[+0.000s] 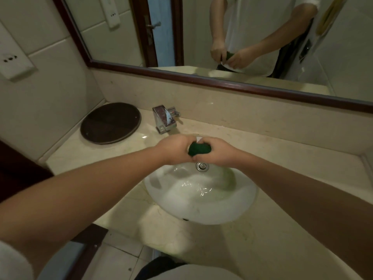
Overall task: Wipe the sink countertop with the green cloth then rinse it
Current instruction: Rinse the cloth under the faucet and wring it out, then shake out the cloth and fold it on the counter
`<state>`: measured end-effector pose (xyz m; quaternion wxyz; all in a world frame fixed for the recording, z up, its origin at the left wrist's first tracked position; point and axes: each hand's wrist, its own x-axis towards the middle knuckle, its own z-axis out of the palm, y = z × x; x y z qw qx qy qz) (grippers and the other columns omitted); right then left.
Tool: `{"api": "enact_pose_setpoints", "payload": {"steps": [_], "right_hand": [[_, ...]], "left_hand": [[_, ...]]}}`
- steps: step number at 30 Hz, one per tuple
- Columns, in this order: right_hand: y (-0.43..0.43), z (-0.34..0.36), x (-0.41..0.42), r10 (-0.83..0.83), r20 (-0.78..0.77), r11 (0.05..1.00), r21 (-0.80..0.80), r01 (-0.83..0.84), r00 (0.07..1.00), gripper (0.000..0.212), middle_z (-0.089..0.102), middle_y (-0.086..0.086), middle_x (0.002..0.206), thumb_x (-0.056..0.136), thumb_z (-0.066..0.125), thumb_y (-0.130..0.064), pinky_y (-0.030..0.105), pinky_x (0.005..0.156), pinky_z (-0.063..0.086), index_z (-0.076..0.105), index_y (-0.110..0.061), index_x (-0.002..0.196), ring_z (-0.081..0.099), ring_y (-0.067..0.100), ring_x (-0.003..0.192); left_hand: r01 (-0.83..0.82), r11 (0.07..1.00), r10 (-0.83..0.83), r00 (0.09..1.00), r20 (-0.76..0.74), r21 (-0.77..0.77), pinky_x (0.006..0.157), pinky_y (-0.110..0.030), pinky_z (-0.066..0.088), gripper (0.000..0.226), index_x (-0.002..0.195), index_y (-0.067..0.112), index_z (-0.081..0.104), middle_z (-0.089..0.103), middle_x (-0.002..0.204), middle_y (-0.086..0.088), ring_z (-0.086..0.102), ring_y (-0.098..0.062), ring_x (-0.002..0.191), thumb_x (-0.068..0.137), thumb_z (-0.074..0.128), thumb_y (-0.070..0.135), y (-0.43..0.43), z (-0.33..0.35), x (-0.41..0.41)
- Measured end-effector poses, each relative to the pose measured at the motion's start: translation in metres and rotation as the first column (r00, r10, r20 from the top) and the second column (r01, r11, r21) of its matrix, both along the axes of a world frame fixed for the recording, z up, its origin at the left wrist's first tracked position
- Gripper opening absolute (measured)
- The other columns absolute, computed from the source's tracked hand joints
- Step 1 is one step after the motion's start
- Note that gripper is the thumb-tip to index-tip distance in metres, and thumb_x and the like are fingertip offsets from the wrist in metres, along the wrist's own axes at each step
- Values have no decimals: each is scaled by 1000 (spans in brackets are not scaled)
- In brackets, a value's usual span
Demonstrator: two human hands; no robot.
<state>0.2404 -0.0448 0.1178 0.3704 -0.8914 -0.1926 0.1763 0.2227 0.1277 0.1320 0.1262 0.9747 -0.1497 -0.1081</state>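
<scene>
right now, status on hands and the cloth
Left hand and right hand both grip the green cloth, bunched, above the sink basin. Faucet behind, clear. Nothing in the way.

A bathroom — tiled walls, framed mirror [222,37], basin [201,199] set in a countertop [282,154].

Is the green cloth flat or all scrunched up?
Scrunched up. The green cloth is balled tight between the left hand and right hand, held over the sink basin.
</scene>
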Motion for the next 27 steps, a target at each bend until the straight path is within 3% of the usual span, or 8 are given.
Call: {"api": "enact_pose_setpoints", "payload": {"steps": [3,8,11,13,14,19,25,27], "right_hand": [[-11,0,1,-110,-163,967,212,144,981,10,66,0,70,89,66,-29,21,49,44,65,-22,96,58,11,54],[-12,-3,4,-186,-327,865,392,312,927,19,55,1,54,100,51,-19,19,44,38,68,-17,91,47,10,44],[-11,3,9,-221,-371,805,453,383,902,21,52,-3,52,101,48,-19,21,45,35,67,-18,110,44,9,44],[-14,17,14,-268,-384,754,488,440,884,25,52,-2,57,101,47,-20,21,46,35,64,-15,119,45,8,46],[-15,28,14,-289,-348,764,478,434,892,25,54,-1,62,101,47,-20,21,47,37,64,-15,119,47,7,48],[5,76,8,-174,-23,943,284,174,984,15,51,-4,59,99,50,-29,23,49,39,64,-29,103,47,7,47],[42,106,7,-33,143,960,280,-8,989,25,51,15,60,100,44,-18,42,52,43,66,-28,93,45,32,53],[48,113,9,26,158,961,267,-68,987,25,62,28,79,94,47,-17,56,66,51,68,-30,91,57,46,71]], "left_hand": [[-122,970,100,988,-115,-210,73,-34,54,49,117,23,58,68,97,2,64,-17,83,81,65,55,14,-11,-10],[-184,875,137,981,-135,-448,92,-43,51,52,124,21,55,65,112,-1,62,-19,102,88,42,57,25,-19,-33],[-331,591,329,932,-155,-736,92,-27,52,21,112,31,59,65,102,8,62,-9,99,101,41,29,27,-12,-45],[-413,348,493,844,-210,-842,89,-32,52,23,91,22,66,68,93,1,64,-19,95,98,47,10,44,-10,-45],[-436,293,549,805,-224,-851,84,-34,52,24,82,18,66,68,89,-4,64,-23,91,94,50,5,55,-11,-44],[-423,425,462,861,-210,-800,68,-19,49,24,75,11,64,64,75,-8,62,-12,69,89,54,-6,67,-14,-40],[-264,456,318,940,-122,-850,82,-22,50,19,103,27,64,66,104,3,63,-10,97,92,58,12,46,13,-12],[-207,438,267,959,-93,-875,93,-26,49,31,117,30,60,61,119,2,59,-9,109,92,55,12,49,26,-1]]}}
